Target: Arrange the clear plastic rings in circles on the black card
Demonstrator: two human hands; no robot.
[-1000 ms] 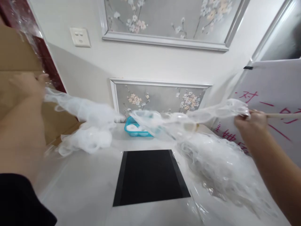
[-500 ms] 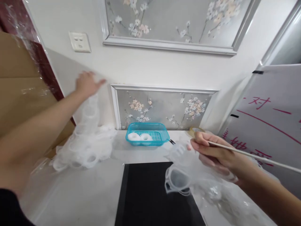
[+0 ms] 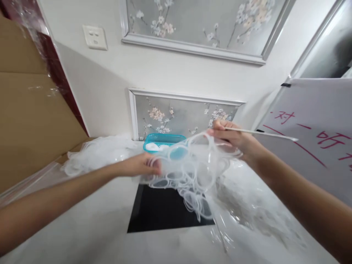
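A tangle of clear plastic rings (image 3: pixel 192 172) hangs between my two hands over a black mat (image 3: pixel 165 209). My right hand (image 3: pixel 233 137) is closed; it pinches a thin white stick (image 3: pixel 264 132) and lifts the upper edge of the tangle. My left hand (image 3: pixel 143 165) is closed on the tangle's left side, a little blurred by motion. A second heap of clear rings (image 3: pixel 96 156) lies on the white table (image 3: pixel 82 227) to the left. More clear rings (image 3: pixel 255 209) are spread on the right.
A teal basket (image 3: pixel 162 138) with white rolls stands at the back by the wall. A cardboard box (image 3: pixel 30 117) wrapped in film rises at the left. A white board (image 3: pixel 316 135) with red writing leans at the right. A wall socket (image 3: pixel 95 36) is above.
My left hand came down from the wall to the tangle in the middle. My right hand rose with the stick and lifted the rings above the mat.
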